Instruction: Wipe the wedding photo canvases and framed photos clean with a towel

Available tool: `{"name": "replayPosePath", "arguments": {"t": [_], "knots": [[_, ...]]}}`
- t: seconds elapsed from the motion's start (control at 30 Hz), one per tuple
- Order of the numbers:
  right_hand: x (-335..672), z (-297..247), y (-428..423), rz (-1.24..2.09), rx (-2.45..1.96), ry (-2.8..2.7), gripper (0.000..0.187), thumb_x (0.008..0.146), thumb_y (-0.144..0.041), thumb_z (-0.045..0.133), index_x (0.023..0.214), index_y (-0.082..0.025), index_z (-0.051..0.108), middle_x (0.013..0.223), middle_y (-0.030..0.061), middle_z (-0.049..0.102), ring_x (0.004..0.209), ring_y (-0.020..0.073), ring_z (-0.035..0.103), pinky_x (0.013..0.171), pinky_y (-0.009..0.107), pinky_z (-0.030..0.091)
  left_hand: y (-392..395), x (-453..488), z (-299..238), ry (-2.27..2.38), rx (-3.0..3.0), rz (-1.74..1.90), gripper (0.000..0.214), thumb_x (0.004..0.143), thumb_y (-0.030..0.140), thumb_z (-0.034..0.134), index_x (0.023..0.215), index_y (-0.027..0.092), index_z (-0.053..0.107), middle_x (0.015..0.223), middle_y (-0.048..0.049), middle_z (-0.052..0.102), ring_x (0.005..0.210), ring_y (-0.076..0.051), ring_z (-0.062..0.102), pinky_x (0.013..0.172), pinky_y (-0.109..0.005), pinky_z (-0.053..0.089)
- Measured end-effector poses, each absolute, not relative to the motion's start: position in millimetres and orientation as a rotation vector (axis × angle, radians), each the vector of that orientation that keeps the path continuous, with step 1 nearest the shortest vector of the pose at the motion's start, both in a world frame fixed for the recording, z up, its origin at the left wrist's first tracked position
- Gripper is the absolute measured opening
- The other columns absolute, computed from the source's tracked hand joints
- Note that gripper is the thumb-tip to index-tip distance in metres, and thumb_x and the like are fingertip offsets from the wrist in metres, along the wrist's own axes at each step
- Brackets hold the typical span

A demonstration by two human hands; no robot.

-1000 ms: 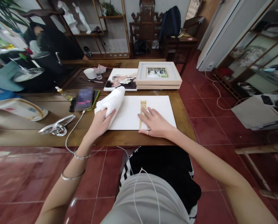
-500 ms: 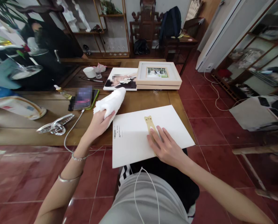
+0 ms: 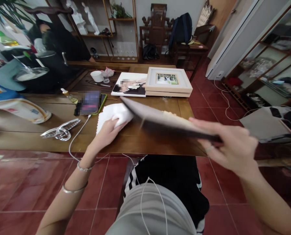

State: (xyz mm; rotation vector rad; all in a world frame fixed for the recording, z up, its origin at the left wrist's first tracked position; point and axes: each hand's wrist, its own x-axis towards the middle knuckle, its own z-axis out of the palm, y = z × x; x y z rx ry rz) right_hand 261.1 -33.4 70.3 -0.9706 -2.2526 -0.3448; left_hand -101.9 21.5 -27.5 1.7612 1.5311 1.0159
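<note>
My left hand (image 3: 108, 129) grips a white cloth (image 3: 111, 112) that lies partly on the wooden table (image 3: 25, 137). My right hand (image 3: 229, 145) holds a flat white board (image 3: 165, 122) lifted off the table and tilted nearly edge-on, its dark underside toward me and blurred by motion. The beige cat-shaped strip (image 3: 171, 113) shows faintly above the board's far edge.
A light wooden picture frame (image 3: 168, 81) rests on a photo print (image 3: 129, 85) at the table's far side. A phone (image 3: 90, 102) with a white cable, a silver hair clip (image 3: 59, 130), a small bottle (image 3: 68, 95) and a white cup (image 3: 96, 75) sit to the left.
My right hand slid the white board toward the table's edge, then lifted and tipped it nearly edge-on. My left hand lowered the cloth onto the table.
</note>
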Motion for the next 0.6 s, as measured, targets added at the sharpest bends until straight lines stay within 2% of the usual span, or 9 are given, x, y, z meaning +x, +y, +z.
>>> {"name": "replayPosePath", "arguments": {"t": [0.07,0.1,0.13,0.2,0.3,0.37,0.43,0.53,0.6], "knots": [[263,84,-20,-0.444,-1.192,-1.974,0.019,0.085,-0.041,0.07,0.095,-0.025,0.069,0.061,-0.0033,0.07,0.041,0.0118,0.055,0.042,0.026,0.041,12,-96,-30,1.46,1.99,0.849,0.023,0.082,0.034,0.059,0.063,0.02,0.059,0.108,-0.011,0.073,0.117,-0.033,0.06,0.115,-0.051,0.028],[263,89,-11,-0.451,-1.254,-1.831,0.023,0.079,-0.046,0.074,0.08,-0.024,0.069,0.054,-0.0036,0.064,0.041,0.0119,0.052,0.041,0.027,0.037,5,-93,-30,1.421,2.12,0.74,0.022,0.084,0.031,0.056,0.066,0.02,0.061,0.125,-0.0126,0.067,0.13,-0.034,0.052,0.118,-0.054,0.021],[263,94,-1,-0.334,-1.301,-1.734,0.024,0.077,-0.044,0.076,0.074,-0.022,0.067,0.057,-0.0025,0.063,0.049,0.0134,0.057,0.044,0.026,0.038,-3,-90,-30,1.393,2.226,0.639,0.023,0.087,0.028,0.052,0.068,0.019,0.062,0.139,-0.0128,0.059,0.139,-0.034,0.042,0.119,-0.056,0.017],[261,97,20,0.082,-1.207,-1.488,0.014,0.076,-0.032,0.076,0.073,-0.022,0.067,0.07,-0.0017,0.068,0.065,0.0157,0.064,0.057,0.028,0.045,-20,-86,-26,1.371,2.316,0.503,0.026,0.09,0.026,0.05,0.07,0.018,0.065,0.152,-0.011,0.045,0.146,-0.034,0.031,0.119,-0.06,0.015],[249,91,48,0.746,-1.163,-1.089,0.005,0.074,-0.017,0.073,0.073,-0.02,0.07,0.079,0.0009,0.073,0.075,0.0167,0.069,0.075,0.032,0.054,-45,-83,-13,1.321,2.244,0.501,0.025,0.086,0.035,0.065,0.069,0.019,0.07,0.155,-0.0078,0.041,0.143,-0.037,0.036,0.119,-0.058,0.021],[234,82,56,1.032,-1.227,-0.923,0.008,0.079,-0.014,0.068,0.072,-0.017,0.069,0.079,0.0056,0.075,0.073,0.0189,0.071,0.076,0.035,0.057,-58,-82,-4,1.32,2.113,0.728,0.019,0.077,0.037,0.077,0.069,0.021,0.073,0.153,-0.0067,0.045,0.137,-0.038,0.045,0.118,-0.054,0.029],[215,73,57,1.353,-1.296,-0.763,0.012,0.086,-0.017,0.061,0.078,-0.015,0.07,0.077,0.0081,0.075,0.069,0.0205,0.072,0.074,0.035,0.06,-67,-81,0,1.307,1.883,1.093,0.016,0.071,0.031,0.083,0.083,0.024,0.076,0.145,-0.0071,0.054,0.131,-0.037,0.052,0.115,-0.05,0.036],[184,58,52,1.759,-1.397,-0.588,0.022,0.093,-0.019,0.05,0.092,-0.011,0.07,0.07,0.0082,0.075,0.063,0.0218,0.072,0.067,0.036,0.062,-72,-77,-8,1.036,1.446,1.347,0.058,0.066,0.032,0.088,0.119,0.03,0.067,0.13,-0.0082,0.065,0.121,-0.035,0.061,0.104,-0.052,0.049],[163,48,49,1.899,-1.365,-0.565,0.022,0.094,-0.018,0.049,0.1,-0.011,0.069,0.07,0.0066,0.075,0.063,0.0207,0.072,0.066,0.034,0.062,-72,-72,-17,0.834,1.216,1.293,0.076,0.061,0.043,0.09,0.13,0.031,0.06,0.126,-0.0108,0.067,0.118,-0.038,0.062,0.098,-0.057,0.052]]}}
